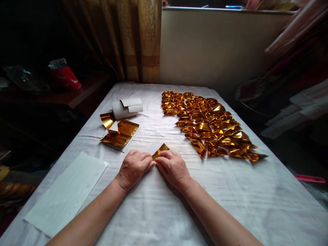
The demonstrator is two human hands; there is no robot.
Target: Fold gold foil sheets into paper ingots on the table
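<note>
Between my two hands, at the middle of the table, is a small sheet of gold foil paper (161, 150) with a white reverse side, partly folded over. My left hand (135, 167) pinches its left edge with the fingers closed. On the other side, my right hand (173, 167) grips the right edge between thumb and fingers. Both hands rest close to the cloth, with their thumbs nearly meeting. The fingers cover much of the sheet's near part.
Several folded gold foil pieces (210, 126) lie in rows at the right. Flat and curled gold sheets (123, 133) lie left of centre, with a curled white paper (128, 107) behind them. A long pale paper (68, 193) lies front left. White cloth (164, 212) covers the table.
</note>
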